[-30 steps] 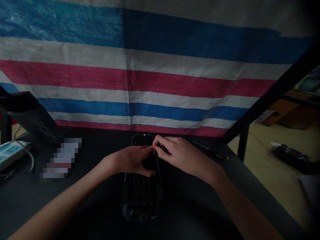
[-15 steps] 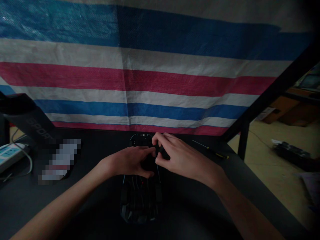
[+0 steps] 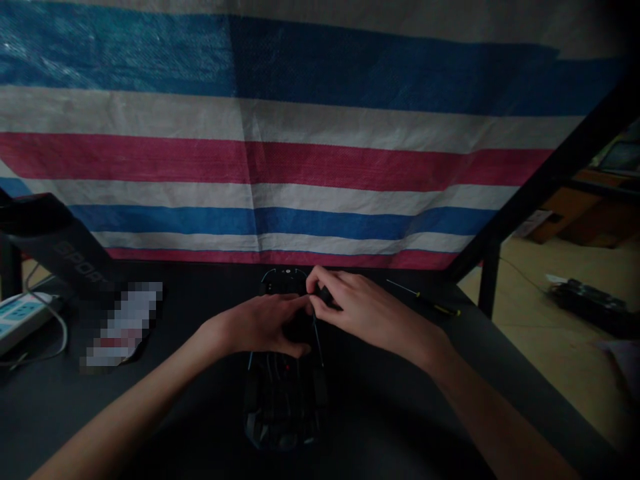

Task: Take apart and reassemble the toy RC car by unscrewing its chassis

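Note:
A dark, long model car body (image 3: pixel 285 400) lies lengthwise on the black table (image 3: pixel 190 413) in front of me. My left hand (image 3: pixel 265 323) rests on its middle, fingers curled down over it and gripping it. My right hand (image 3: pixel 355 307) meets the left one from the right, its thumb and fingers pinched on a small dark part at the car's far half. The light is dim, so the pinched part cannot be made out. The car's far end (image 3: pixel 283 277) shows beyond my fingers.
A thin screwdriver with a yellow handle (image 3: pixel 425 301) lies on the table to the right. A white power strip (image 3: pixel 23 317) with a cable sits at the far left beside a black stand (image 3: pixel 65 250). A striped tarp (image 3: pixel 300 147) hangs behind the table.
My right hand's fingers have shifted slightly on the small part. The left hand stays on the car. The view has drifted a little.

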{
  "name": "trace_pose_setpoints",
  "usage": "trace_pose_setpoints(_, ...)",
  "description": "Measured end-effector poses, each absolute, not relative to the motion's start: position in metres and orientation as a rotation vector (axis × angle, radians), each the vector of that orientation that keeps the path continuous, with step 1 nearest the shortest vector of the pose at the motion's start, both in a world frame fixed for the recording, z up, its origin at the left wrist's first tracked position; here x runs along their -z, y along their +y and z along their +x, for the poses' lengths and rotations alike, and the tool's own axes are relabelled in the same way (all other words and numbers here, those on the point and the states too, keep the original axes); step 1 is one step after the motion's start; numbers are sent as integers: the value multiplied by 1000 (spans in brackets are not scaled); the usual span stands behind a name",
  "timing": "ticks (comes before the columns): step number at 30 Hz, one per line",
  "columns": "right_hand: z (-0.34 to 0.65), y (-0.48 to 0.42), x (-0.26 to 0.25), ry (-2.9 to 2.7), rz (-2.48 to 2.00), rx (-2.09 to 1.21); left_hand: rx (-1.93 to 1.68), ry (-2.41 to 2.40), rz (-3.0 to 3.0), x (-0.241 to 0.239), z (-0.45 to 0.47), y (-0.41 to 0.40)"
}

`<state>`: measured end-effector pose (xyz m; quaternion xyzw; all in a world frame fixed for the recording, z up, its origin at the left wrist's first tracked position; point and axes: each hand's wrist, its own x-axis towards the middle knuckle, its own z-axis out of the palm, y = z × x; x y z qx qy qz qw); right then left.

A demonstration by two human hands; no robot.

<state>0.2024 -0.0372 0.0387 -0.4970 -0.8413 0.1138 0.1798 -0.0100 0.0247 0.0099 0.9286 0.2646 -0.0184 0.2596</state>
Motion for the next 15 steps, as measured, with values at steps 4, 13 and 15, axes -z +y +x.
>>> trace_pose_setpoints(4,201,-36,-36,-2360,-1307,-262,39,713,2531,-8,-10,25)
trace_pose_setpoints(13,201,-40,-40,-2396,-1321,-291,19,695,2518,-5,-10,26)
trace_pose_setpoints(15,201,-41,-42,-2390,-1343,-263,22,702,2505,-6,-11,26)
